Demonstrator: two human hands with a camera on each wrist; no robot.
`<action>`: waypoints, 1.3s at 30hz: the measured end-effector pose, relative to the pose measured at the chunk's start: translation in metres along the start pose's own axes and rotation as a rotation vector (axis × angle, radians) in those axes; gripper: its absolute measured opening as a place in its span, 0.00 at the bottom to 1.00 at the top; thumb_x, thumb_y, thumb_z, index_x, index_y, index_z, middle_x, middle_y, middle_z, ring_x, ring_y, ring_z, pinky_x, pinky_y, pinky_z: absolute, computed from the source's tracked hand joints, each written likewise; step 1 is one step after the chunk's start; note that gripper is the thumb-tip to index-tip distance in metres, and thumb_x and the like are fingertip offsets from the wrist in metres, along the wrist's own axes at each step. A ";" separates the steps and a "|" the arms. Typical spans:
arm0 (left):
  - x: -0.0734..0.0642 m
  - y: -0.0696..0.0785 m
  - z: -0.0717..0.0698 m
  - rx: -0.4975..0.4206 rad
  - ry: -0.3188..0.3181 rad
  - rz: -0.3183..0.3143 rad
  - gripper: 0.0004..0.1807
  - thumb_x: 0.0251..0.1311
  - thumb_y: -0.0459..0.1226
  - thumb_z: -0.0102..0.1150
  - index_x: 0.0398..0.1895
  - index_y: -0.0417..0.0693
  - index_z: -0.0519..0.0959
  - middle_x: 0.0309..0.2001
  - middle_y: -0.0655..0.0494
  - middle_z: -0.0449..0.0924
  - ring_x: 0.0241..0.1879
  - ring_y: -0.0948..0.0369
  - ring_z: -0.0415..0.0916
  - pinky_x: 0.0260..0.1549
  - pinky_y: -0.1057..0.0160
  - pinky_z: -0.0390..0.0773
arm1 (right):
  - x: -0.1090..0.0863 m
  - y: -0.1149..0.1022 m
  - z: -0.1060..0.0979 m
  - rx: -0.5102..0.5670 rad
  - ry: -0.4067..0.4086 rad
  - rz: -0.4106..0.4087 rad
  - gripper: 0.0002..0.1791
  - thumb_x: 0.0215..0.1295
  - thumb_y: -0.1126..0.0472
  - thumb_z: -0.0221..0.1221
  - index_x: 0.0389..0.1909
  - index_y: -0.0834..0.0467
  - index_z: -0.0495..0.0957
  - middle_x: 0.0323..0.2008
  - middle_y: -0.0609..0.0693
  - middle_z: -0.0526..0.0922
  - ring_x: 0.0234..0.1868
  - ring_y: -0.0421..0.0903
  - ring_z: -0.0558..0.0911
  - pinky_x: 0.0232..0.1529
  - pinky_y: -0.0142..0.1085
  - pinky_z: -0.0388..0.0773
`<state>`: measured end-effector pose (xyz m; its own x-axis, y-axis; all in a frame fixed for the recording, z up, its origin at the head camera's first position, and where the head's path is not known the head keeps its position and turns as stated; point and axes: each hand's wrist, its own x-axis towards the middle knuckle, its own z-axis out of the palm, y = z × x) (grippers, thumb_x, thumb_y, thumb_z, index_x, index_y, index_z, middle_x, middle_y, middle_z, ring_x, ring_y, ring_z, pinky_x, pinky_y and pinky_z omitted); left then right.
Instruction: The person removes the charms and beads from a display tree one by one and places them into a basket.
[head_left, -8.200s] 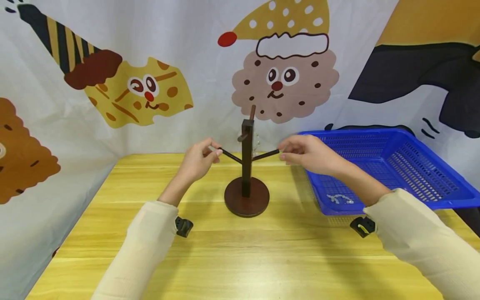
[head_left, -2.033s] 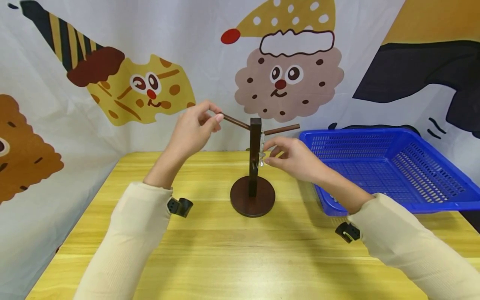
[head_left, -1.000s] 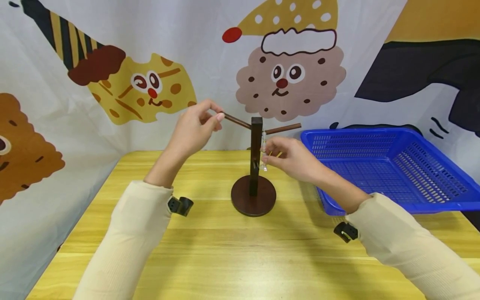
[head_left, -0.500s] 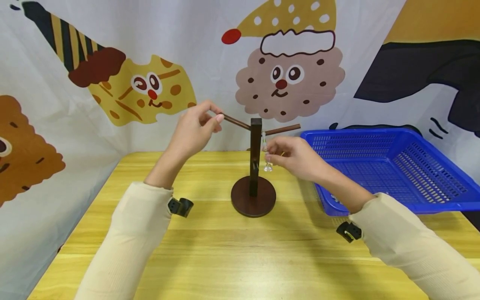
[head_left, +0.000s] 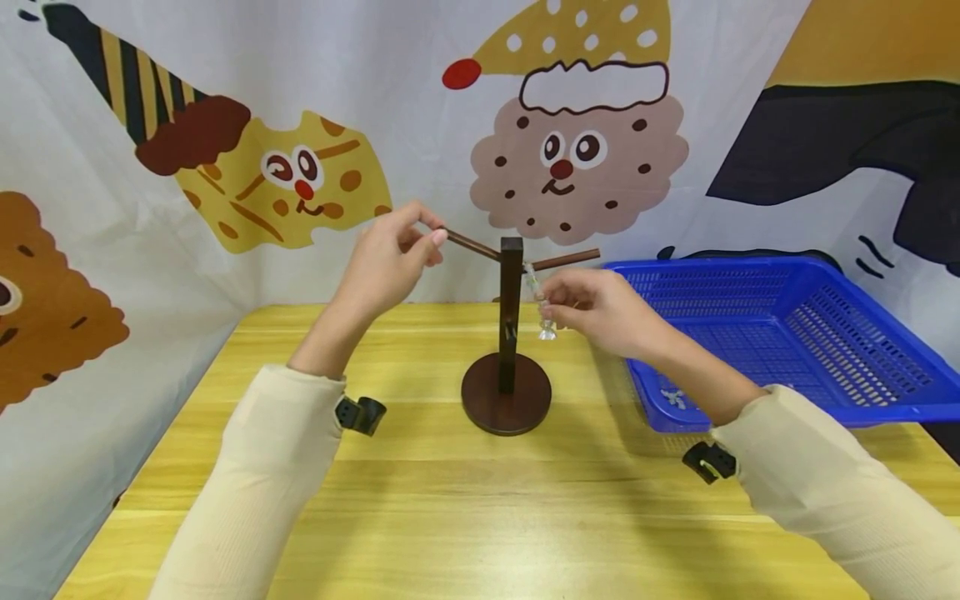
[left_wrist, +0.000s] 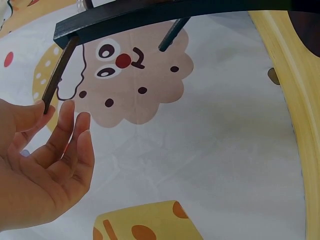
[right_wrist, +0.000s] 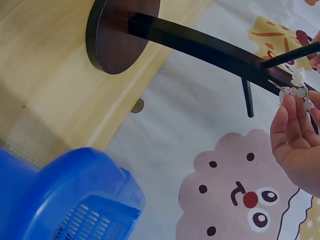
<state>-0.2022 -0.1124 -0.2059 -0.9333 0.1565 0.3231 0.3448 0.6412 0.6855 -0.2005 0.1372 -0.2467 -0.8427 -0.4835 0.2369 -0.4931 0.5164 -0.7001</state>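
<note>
A dark wooden peg stand (head_left: 510, 317) stands upright on its round base, with upper pegs pointing left and right. My left hand (head_left: 386, 258) pinches the tip of the left upper peg (head_left: 471, 243) between thumb and finger. A bracelet of clear and whitish beads (head_left: 547, 331) hangs beside the post, by the inner end of the right upper peg (head_left: 567, 258). My right hand (head_left: 603, 310) pinches it partway down. In the right wrist view, the beads (left_wrist: 82, 5) cannot be followed fully; fingertips cover part of the bracelet (right_wrist: 300, 91).
A blue perforated basket (head_left: 862, 414) stands at the right of the wooden table (head_left: 480, 517). Another pale bracelet (head_left: 673, 398) lies in its near left corner, partly behind my right forearm. A cartoon-printed cloth (head_left: 420, 125) hangs just behind the table.
Since the oldest frame, the stand has turned, and my hands have gone from the lower pegs to the upper peg and bracelet. Lately my right hand has drawn the bracelet's lower end slightly right.
</note>
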 end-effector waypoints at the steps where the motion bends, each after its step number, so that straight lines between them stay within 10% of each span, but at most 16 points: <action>1: 0.000 0.000 0.000 0.000 -0.001 -0.001 0.10 0.66 0.42 0.48 0.44 0.47 0.74 0.30 0.49 0.80 0.22 0.54 0.66 0.22 0.60 0.64 | 0.000 0.000 -0.001 -0.002 0.001 -0.001 0.07 0.60 0.69 0.58 0.39 0.64 0.78 0.30 0.53 0.80 0.31 0.46 0.77 0.34 0.35 0.75; 39: 0.001 0.000 0.001 0.004 -0.014 -0.013 0.10 0.67 0.41 0.47 0.44 0.47 0.73 0.30 0.49 0.79 0.19 0.56 0.63 0.19 0.61 0.62 | -0.017 0.007 -0.037 -0.045 0.051 0.042 0.06 0.61 0.68 0.57 0.38 0.64 0.77 0.28 0.54 0.80 0.28 0.42 0.79 0.30 0.34 0.75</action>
<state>-0.2036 -0.1116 -0.2058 -0.9391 0.1582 0.3051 0.3321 0.6462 0.6871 -0.1977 0.1750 -0.2310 -0.8722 -0.4245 0.2431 -0.4655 0.5673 -0.6793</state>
